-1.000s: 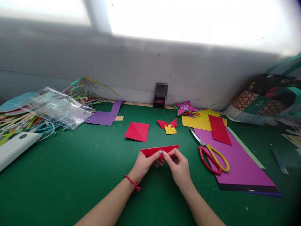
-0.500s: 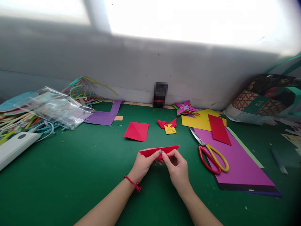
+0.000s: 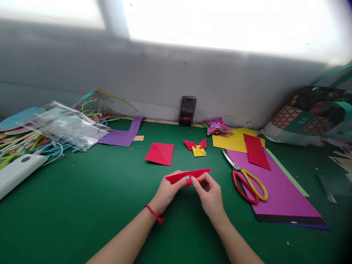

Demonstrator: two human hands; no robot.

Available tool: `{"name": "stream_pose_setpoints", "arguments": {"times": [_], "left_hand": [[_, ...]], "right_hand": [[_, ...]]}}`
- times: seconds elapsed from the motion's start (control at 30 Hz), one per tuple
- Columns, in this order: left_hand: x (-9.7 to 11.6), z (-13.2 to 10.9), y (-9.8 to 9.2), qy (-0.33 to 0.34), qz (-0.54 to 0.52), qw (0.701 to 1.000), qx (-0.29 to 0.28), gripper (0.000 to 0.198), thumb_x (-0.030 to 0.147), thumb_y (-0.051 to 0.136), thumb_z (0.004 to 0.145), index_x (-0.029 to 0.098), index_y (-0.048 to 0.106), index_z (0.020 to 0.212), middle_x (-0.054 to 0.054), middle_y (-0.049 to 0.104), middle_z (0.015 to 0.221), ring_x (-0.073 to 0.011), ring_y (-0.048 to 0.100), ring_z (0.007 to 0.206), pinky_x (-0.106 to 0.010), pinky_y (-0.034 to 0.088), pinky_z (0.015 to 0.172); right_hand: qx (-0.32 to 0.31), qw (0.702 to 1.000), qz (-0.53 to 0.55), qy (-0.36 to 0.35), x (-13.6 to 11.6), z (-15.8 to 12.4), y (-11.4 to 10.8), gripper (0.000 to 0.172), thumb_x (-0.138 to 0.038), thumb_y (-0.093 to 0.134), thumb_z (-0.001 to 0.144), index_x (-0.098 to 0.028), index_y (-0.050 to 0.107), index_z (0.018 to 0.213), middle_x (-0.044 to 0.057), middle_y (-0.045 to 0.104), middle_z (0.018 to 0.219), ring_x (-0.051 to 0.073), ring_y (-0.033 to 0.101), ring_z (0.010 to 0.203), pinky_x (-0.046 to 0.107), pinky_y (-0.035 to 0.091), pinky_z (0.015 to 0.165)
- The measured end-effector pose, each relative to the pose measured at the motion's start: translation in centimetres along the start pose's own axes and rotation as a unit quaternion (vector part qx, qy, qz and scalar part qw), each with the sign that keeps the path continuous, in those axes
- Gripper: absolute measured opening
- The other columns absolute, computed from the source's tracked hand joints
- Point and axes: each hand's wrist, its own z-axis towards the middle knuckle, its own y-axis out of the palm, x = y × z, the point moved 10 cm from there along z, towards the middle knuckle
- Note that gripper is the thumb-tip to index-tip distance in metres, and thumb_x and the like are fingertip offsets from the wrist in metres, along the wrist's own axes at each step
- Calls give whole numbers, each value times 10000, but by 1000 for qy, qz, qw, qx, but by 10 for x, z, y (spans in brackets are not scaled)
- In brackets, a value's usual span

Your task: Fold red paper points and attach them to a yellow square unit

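Observation:
Both hands hold one folded piece of red paper (image 3: 198, 172) above the green table. My left hand (image 3: 171, 189) is closed on its left side, thumb lying along the near face. My right hand (image 3: 208, 189) pinches the right part between thumb and fingers. The thumbs almost meet at the paper's middle, and the fingers behind it are largely hidden. Just beyond lies a creased red paper square (image 3: 160, 154). To its right sits a folded red and yellow paper piece (image 3: 198, 149).
Red-and-yellow-handled scissors (image 3: 249, 185) rest on purple sheets (image 3: 286, 200) at right. Behind them are yellow paper (image 3: 228, 143), a red strip (image 3: 257, 151) and folded paper stars (image 3: 217, 125). Pipe cleaners, a clear plastic bag (image 3: 74, 126) and a white device (image 3: 20, 172) occupy the left.
Both hands and the red paper have shifted very slightly to the right. My right thumb sits a little farther right on the paper. Everything else is still.

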Motion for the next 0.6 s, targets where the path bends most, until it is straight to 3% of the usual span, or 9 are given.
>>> {"name": "stream_pose_setpoints", "arguments": {"times": [0.13, 0.23, 0.43, 0.6], "left_hand": [[-6, 0, 8, -57, -49, 994, -81, 469, 455, 346, 823, 100, 634, 927, -87, 639, 801, -192, 576, 698, -335, 435, 718], [-11, -2, 10, -90, -30, 987, -129, 452, 445, 356, 822, 107, 633, 937, -78, 639, 757, -201, 578, 717, -329, 428, 716], [-15, 2, 1, -47, 122, 986, -107, 258, 364, 521, 755, 134, 633, 790, -35, 604, 770, -150, 518, 704, -236, 390, 632], [-16, 2, 5, -29, 112, 987, -110, 197, 316, 485, 783, 140, 572, 777, -6, 542, 729, -115, 463, 665, -213, 362, 605]], "right_hand": [[-80, 996, 14, 42, 4, 10, -1, 236, -322, 557, 757, -181, 440, 607, -38, 446, 580, 108, 406, 564, 220, 335, 531], [-125, 991, 17, 53, 1, 11, -1, 235, -341, 557, 750, -179, 446, 622, -24, 467, 611, 118, 423, 590, 230, 349, 548], [-159, 986, -15, 42, 0, 8, 6, 237, -348, 538, 760, -180, 440, 625, -30, 452, 611, 115, 412, 585, 230, 338, 542], [-158, 987, -23, 29, 3, 8, 9, 217, -326, 514, 788, -185, 433, 645, -34, 452, 630, 114, 415, 596, 229, 337, 557]]}}
